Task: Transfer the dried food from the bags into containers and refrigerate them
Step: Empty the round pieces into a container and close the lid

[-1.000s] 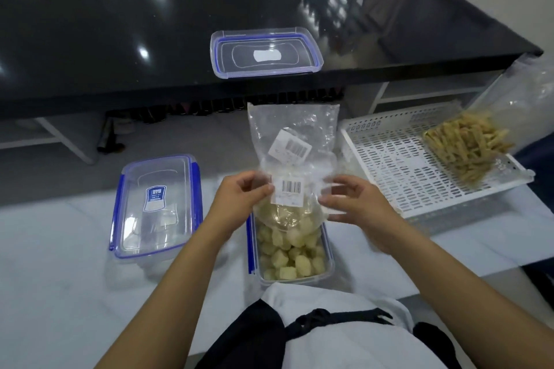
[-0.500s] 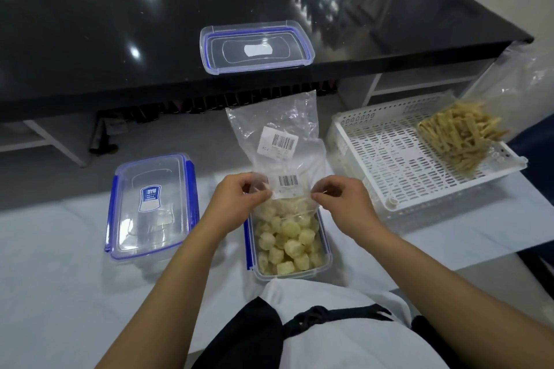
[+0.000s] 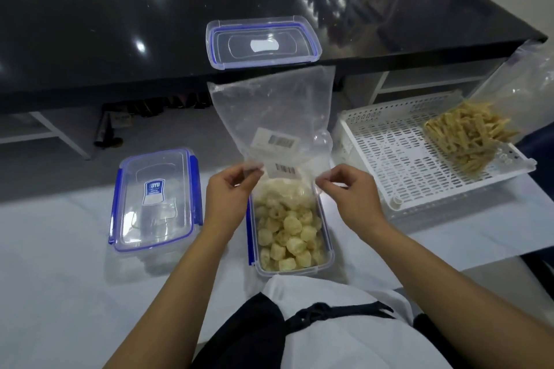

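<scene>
Head view, items listed relative to the open container (image 3: 289,237). Open container: sitting on the white table (image 3: 60,263), holding pale round dried pieces (image 3: 287,231), blue clip showing on its left side. Bag (image 3: 278,126): clear plastic, upended directly above the container, mouth pointing down into it, two barcode labels showing, nearly emptied. Left hand (image 3: 227,198): hovering at the container's left rim, thumb and fingers pinching the bag's lower left corner. Right hand (image 3: 347,192): hovering at the container's right rim, fingertips pinching the bag's lower right corner. Closed container (image 3: 154,201): standing left of the open one, lid clipped on. Loose lid (image 3: 263,43): lying beyond it on the black counter (image 3: 90,39). White tray (image 3: 419,156): lying right of it, carrying a second bag (image 3: 470,135) of stick-shaped dried food.
</scene>
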`<state>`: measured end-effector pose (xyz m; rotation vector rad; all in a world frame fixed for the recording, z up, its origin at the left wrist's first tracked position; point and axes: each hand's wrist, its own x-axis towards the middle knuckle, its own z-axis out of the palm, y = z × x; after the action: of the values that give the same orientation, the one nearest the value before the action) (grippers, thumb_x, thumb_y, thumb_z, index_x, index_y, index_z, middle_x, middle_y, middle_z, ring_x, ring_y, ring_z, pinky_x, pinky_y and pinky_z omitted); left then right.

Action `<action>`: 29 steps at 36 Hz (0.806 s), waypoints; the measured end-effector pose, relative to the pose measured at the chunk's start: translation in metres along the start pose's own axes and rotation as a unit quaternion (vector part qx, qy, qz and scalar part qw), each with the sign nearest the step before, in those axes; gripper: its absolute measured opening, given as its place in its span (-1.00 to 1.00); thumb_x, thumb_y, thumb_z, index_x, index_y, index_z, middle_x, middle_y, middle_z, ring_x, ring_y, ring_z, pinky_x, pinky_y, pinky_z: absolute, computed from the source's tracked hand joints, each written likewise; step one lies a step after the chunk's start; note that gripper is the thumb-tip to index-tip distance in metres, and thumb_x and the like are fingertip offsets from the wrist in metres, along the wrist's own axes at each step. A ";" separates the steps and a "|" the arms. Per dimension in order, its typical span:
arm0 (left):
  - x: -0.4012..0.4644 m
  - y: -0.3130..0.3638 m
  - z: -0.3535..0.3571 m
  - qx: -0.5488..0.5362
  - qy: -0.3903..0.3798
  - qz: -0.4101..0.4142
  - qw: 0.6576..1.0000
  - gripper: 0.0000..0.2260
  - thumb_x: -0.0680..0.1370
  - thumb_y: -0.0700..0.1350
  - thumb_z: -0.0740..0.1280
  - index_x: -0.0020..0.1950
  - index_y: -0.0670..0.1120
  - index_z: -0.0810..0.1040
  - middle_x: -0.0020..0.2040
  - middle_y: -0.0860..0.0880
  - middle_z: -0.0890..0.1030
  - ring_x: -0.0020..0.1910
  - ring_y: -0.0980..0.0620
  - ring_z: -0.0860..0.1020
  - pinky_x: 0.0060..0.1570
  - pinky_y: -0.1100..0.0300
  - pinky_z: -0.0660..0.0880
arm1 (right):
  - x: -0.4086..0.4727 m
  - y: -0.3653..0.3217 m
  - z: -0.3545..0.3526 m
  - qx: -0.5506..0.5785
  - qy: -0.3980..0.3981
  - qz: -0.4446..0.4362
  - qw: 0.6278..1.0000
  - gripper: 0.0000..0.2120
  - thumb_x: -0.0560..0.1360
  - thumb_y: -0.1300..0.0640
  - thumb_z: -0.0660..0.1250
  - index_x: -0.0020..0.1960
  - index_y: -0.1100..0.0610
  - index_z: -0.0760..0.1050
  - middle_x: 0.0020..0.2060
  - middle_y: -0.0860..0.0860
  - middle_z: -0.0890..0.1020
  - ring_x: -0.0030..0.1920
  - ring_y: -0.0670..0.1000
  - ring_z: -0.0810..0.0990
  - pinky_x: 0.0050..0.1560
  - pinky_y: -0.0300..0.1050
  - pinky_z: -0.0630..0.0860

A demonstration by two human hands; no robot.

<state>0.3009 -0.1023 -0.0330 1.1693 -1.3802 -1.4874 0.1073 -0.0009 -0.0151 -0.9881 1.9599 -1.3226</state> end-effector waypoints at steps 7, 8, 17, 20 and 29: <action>-0.004 0.011 0.006 -0.012 0.004 0.020 1.000 -0.84 0.55 -0.23 0.42 0.05 -0.01 0.69 -0.06 0.01 0.73 -0.09 0.10 0.68 -0.08 0.29 0.58 | 0.002 -0.001 -0.014 0.103 0.020 0.028 0.994 -0.86 0.44 0.37 0.45 -0.19 0.15 0.66 -0.33 -0.01 0.67 -0.30 -0.09 0.62 -0.20 -0.25 0.56; -0.005 0.013 0.008 -0.017 0.009 0.023 1.000 -0.84 0.54 -0.24 0.42 0.02 0.01 0.69 -0.08 0.02 0.73 -0.10 0.11 0.67 -0.10 0.31 0.58 | 0.002 0.000 -0.017 0.111 0.030 0.034 0.993 -0.85 0.43 0.37 0.46 -0.19 0.13 0.66 -0.33 0.01 0.68 -0.30 -0.07 0.62 -0.20 -0.22 0.57; -0.009 0.029 0.028 -0.050 -0.032 0.004 0.998 -0.82 0.54 -0.25 0.41 0.03 0.01 0.68 -0.06 -0.04 0.73 -0.05 0.06 0.68 -0.08 0.27 0.58 | -0.010 -0.004 -0.052 0.174 0.054 0.050 0.982 -0.76 0.47 0.42 0.40 0.04 0.17 0.49 -0.21 0.19 0.62 -0.32 0.04 0.62 -0.14 0.00 0.63; -0.012 0.039 0.040 -0.056 -0.056 -0.007 0.997 -0.82 0.56 -0.25 0.39 0.07 -0.01 0.68 -0.05 -0.06 0.72 -0.07 0.00 0.67 -0.04 0.07 0.65 | -0.011 -0.007 -0.069 0.167 0.050 0.027 0.984 -0.73 0.49 0.43 0.36 0.03 0.11 0.47 -0.11 0.18 0.65 -0.23 0.08 0.63 -0.13 0.00 0.64; -0.021 0.060 0.091 -0.069 -0.120 0.005 0.990 -0.68 0.56 -0.34 0.37 0.22 -0.02 0.64 0.02 -0.15 0.68 -0.10 -0.02 0.64 -0.17 0.19 0.60 | -0.002 -0.011 -0.129 0.157 0.051 0.048 0.985 -0.77 0.46 0.38 0.42 0.02 0.12 0.69 -0.18 0.08 0.73 -0.20 0.04 0.69 0.03 0.15 0.63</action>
<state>0.2168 -0.0636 0.0276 0.9192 -1.4107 -1.7316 0.0102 0.0643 0.0405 -0.6776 1.7745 -1.5921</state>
